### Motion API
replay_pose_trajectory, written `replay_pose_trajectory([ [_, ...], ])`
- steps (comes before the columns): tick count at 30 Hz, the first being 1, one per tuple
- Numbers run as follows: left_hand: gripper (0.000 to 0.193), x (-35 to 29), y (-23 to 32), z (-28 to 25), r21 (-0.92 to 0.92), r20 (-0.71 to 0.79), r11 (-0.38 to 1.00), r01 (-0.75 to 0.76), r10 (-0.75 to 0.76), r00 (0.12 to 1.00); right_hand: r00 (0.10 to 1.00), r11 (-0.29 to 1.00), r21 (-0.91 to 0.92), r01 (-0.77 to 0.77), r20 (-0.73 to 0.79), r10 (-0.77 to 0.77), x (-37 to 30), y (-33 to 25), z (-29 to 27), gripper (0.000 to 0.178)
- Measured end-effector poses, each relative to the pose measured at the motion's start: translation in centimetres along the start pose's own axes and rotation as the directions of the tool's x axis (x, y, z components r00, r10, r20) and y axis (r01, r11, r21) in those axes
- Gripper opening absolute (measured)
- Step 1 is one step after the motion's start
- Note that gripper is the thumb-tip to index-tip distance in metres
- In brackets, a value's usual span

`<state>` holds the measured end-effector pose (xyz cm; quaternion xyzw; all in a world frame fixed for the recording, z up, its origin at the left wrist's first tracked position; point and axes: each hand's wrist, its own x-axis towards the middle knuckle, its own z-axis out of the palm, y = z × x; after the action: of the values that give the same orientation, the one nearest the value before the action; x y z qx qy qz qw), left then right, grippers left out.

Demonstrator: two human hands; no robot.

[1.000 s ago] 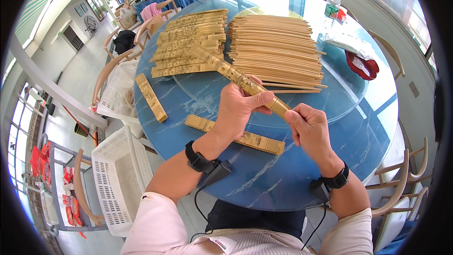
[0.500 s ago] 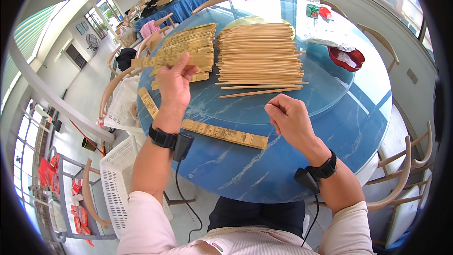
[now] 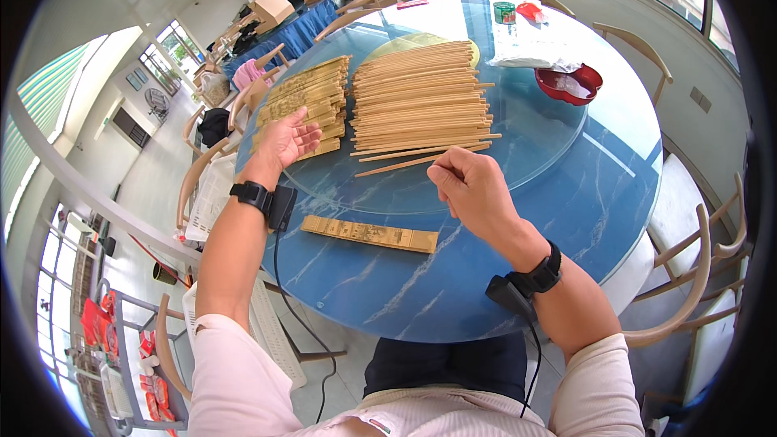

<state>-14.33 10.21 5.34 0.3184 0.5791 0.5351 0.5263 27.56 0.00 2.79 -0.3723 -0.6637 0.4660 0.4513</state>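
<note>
My left hand [image 3: 293, 139] is open, palm turned up and fingers apart, at the near edge of a pile of gold-coloured printed paper sleeves [image 3: 307, 97]. Nothing is in it. To the right of that pile lies a broad stack of pale wooden chopsticks [image 3: 421, 97], all pointing roughly left to right. Just in front of the stack, my right hand [image 3: 473, 186] hovers with its fingers curled shut and no object showing in them. A single gold paper sleeve [image 3: 369, 234] lies flat on the table between my forearms.
The blue marbled round table [image 3: 388, 291] carries a glass turntable. Farther right are a water bottle [image 3: 503, 0], a white plastic bag [image 3: 534, 55] and a red bowl [image 3: 569, 83]. Wooden chairs [image 3: 639, 48] ring the table. A person sits at a far blue-clothed table [image 3: 295, 28].
My left hand has let go of a paper sleeve at the pile and opened. My right hand stays curled near the chopsticks. The whole view has shifted slightly.
</note>
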Motion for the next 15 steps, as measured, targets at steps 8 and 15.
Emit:
replay_pose_trajectory([
  [8,0.01,-6.2,-2.1,6.1,0.682,0.162,0.684,-0.259,0.204,0.965,0.997,0.999,0.028,0.041,-0.067,-0.039,0.8,0.3,-1.4,0.021],
  [15,0.017,-6.9,-5.7,8.8,0.799,0.465,0.252,-0.546,0.319,0.826,0.964,0.99,0.12,0.069,-0.262,-0.035,2.3,0.9,-3.4,0.023],
])
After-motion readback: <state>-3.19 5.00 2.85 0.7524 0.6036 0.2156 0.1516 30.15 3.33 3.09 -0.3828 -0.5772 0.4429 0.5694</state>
